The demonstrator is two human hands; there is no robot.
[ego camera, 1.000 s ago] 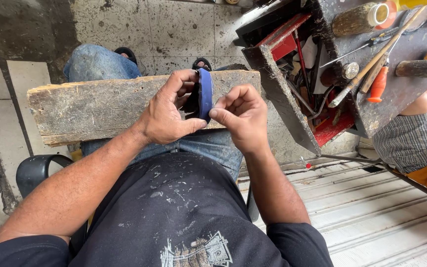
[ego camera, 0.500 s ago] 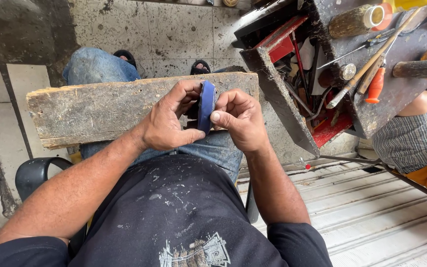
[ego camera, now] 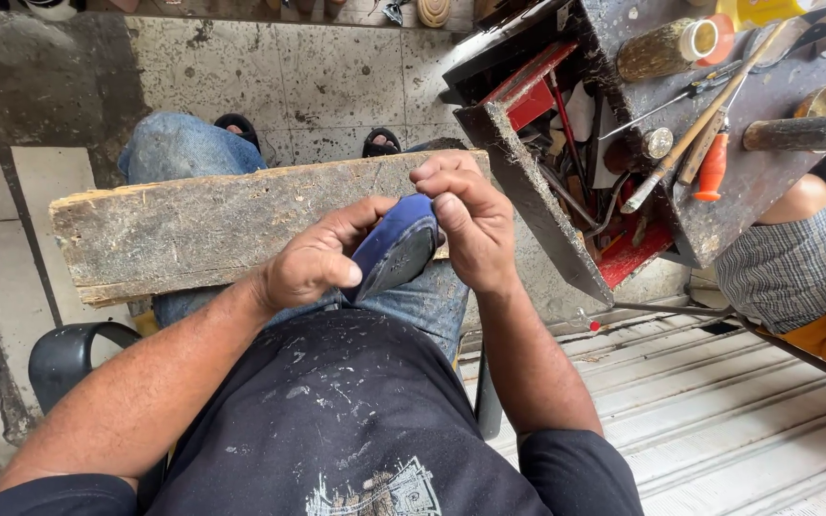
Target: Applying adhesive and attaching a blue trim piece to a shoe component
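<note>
Blue shoe point(ego camera: 396, 250) between both hands point(ego camera: 389, 244)

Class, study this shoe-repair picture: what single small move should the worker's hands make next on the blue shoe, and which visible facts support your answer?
Probably press along the sole's rim. The left hand cradles the blue shoe sole-up above the wooden plank, and the right hand pinches its upper end. Both hands grip the edge, with no tool held, which suggests fingertip work there.

A worn wooden plank point(ego camera: 212, 225) rests across the person's knees.
</note>
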